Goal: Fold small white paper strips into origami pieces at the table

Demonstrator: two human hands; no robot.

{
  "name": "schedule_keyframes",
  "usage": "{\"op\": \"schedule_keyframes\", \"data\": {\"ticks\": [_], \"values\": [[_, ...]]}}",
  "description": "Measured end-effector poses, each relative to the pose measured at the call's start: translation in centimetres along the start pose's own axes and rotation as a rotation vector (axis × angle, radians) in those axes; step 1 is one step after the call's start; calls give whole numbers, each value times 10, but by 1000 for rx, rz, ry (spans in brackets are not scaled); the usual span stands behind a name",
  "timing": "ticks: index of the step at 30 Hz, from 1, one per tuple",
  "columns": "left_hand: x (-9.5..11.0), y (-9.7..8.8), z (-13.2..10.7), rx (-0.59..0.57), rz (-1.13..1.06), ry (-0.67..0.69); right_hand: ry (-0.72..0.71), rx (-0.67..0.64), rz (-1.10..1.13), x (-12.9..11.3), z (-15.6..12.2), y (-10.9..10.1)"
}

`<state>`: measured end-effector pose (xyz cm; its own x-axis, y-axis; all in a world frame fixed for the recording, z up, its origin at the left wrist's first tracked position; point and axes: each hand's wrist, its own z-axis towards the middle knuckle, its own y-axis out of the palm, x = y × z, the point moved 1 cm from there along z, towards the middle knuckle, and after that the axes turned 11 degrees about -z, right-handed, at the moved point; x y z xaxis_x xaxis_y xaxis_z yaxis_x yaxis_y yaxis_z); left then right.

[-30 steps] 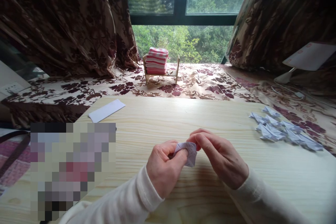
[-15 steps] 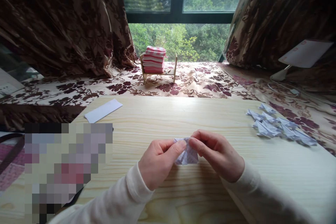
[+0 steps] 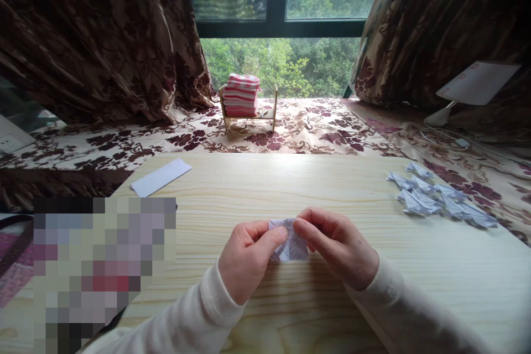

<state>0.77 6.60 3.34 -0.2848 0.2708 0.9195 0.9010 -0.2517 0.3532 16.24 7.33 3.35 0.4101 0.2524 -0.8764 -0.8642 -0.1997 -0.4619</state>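
Between my two hands is a small folded piece of paper (image 3: 296, 249), white with faint markings and visible creases. My left hand (image 3: 251, 257) pinches its left side, thumb on top of the sheet. At its upper right, my right hand (image 3: 342, 243) grips the edge between thumb and fingers; the fingertips are partly hidden. The paper is held over the wooden table (image 3: 199, 287). Several folded paper pieces (image 3: 421, 202) with pointed corners lie together on the table's right side.
A folded white paper strip (image 3: 161, 177) lies at the table's back left. Behind the table, a small wooden stand (image 3: 269, 116) holds folded pink-and-white cloths (image 3: 241, 97) on the patterned fabric. A white lamp (image 3: 477, 83) with a cable stands at right. A blurred-out area covers the left.
My hands remain on the paper, and its lower right part now looks flatter and more spread out. The whole view has shifted slightly.
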Motion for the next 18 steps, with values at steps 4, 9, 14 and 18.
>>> {"op": "schedule_keyframes", "data": {"ticks": [4,9,14,18], "values": [[2,2,-1,7,77,62,20,17,-15,-1,0,-1],[0,5,-2,19,139,61,-5,32,-43,0,-1,2],[-1,6,-3,-24,170,52,-29,31,-1,3,-4,8],[0,9,-4,-64,156,51,-85,48,-40,3,-7,11]]}}
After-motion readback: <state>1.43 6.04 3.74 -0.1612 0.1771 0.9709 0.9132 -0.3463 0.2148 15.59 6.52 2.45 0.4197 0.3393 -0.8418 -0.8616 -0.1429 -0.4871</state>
